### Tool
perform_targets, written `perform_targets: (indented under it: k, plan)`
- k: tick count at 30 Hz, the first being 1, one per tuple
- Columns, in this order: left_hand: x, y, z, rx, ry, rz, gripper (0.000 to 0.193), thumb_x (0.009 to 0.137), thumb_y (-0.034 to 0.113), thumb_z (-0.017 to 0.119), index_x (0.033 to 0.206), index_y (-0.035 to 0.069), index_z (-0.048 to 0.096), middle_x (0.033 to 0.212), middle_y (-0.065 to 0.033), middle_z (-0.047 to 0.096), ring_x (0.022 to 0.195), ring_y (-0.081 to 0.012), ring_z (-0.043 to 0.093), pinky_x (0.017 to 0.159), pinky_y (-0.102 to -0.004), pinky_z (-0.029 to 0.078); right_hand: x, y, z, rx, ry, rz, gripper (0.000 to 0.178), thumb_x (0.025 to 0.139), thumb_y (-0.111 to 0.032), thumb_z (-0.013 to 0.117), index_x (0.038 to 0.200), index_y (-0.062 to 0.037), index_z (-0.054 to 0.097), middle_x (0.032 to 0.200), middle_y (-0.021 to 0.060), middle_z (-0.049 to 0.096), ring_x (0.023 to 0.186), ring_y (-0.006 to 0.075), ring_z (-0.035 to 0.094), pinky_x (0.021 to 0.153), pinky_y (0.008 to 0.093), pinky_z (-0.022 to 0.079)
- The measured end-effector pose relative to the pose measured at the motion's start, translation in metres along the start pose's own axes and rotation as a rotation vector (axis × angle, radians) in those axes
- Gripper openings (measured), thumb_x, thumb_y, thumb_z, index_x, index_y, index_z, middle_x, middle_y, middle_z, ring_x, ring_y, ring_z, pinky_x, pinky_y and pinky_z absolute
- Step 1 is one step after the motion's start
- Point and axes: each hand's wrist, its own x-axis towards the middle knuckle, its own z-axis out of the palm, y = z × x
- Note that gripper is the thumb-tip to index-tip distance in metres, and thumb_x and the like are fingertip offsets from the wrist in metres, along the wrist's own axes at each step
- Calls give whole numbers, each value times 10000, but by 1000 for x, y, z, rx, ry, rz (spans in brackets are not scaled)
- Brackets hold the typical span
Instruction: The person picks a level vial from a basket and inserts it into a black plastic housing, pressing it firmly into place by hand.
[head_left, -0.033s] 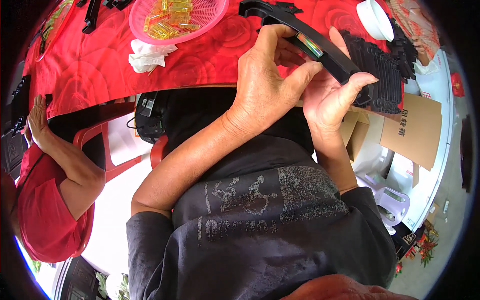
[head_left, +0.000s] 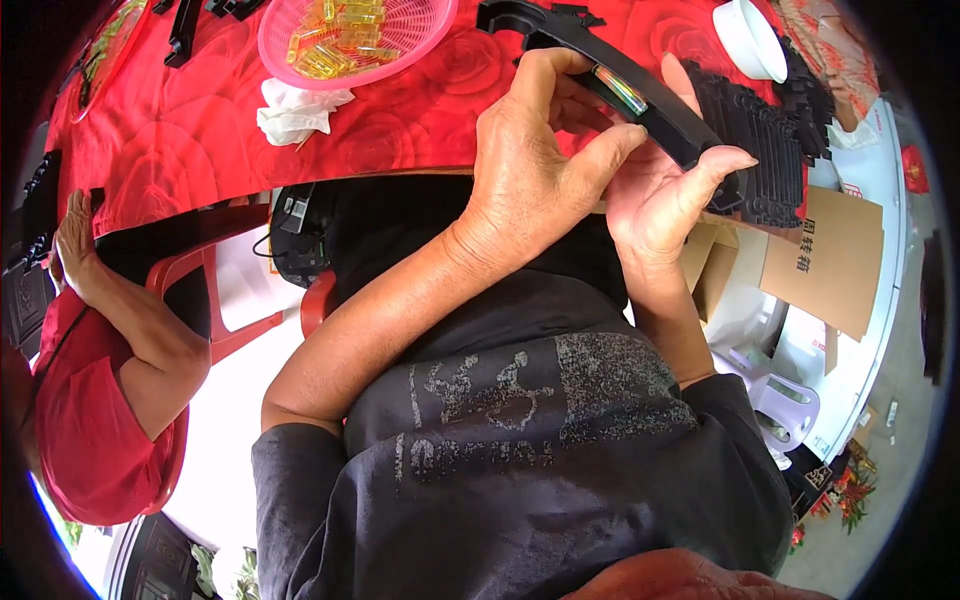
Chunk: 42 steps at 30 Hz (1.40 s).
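A long, curved black plastic handle-like piece [head_left: 672, 128] is held slantwise above the table's near edge. In a slot near its middle sits a small clear, shiny greenish vial [head_left: 621, 90]. My left hand [head_left: 540, 150] grips the piece beside the slot, its thumb just below the vial and its other fingers partly hidden behind. My right hand [head_left: 665, 195] cradles the lower right end from beneath, with the thumb resting near that end. The hooked upper end points to the far left, beyond my left fingers.
A pink basket [head_left: 440, 30] of yellow clear vials [head_left: 345, 40] stands on the red rose-patterned tablecloth [head_left: 180, 140], near crumpled tissue [head_left: 298, 110]. Stacked black parts [head_left: 750, 150] and a white bowl [head_left: 750, 40] lie right. Cardboard boxes [head_left: 830, 260] stand below. A co-worker's arm [head_left: 140, 310] is at left.
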Motion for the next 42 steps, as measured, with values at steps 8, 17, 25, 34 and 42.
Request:
perform_targets:
  k: [8, 17, 25, 34, 42]
  plan:
    - [1, 1, 3, -113, -24, 39, 537, 798, -26, 760, 1231, -33, 442, 1083, -127, 615, 973, -184, 645, 873, -307, 544, 1, 1, -9, -113, -17, -166, 1015, 844, -807, 300, 1436, 15, 373, 1327, 169, 529, 1222, 282, 513, 1078, 462, 397]
    - [-1, -1, 7, -179, 9, -4, 518, 818, -38, 739, 1241, -25, 440, 1059, -119, 609, 955, -165, 637, 862, -289, 539, -7, -1, 6, 32, 68, -43, 920, 886, -769, 295, 1391, -14, 437, 1261, 115, 557, 1217, 216, 498, 1085, 394, 355]
    - [-3, -7, 4, -101, 94, 89, 493, 774, 18, 758, 1157, -46, 455, 897, -140, 656, 848, -170, 679, 772, -305, 584, -16, 5, 12, 37, 87, -23, 923, 866, -773, 324, 1426, -43, 399, 1320, 142, 526, 1241, 259, 494, 1097, 436, 367]
    - [-1, -13, 8, -217, 74, 126, 464, 783, 15, 748, 1141, -30, 455, 891, -133, 652, 820, -167, 671, 747, -297, 577, -14, 8, 0, -113, 28, -136, 988, 836, -795, 320, 1452, -23, 332, 1382, 169, 476, 1291, 306, 450, 1130, 523, 325]
    - [2, -5, 6, -122, 51, 152, 479, 775, 7, 746, 1155, -30, 456, 883, -130, 648, 810, -161, 671, 725, -288, 575, -14, 4, 7, -18, 69, -154, 909, 888, -760, 306, 1383, -10, 437, 1268, 127, 544, 1214, 240, 511, 1078, 421, 383]
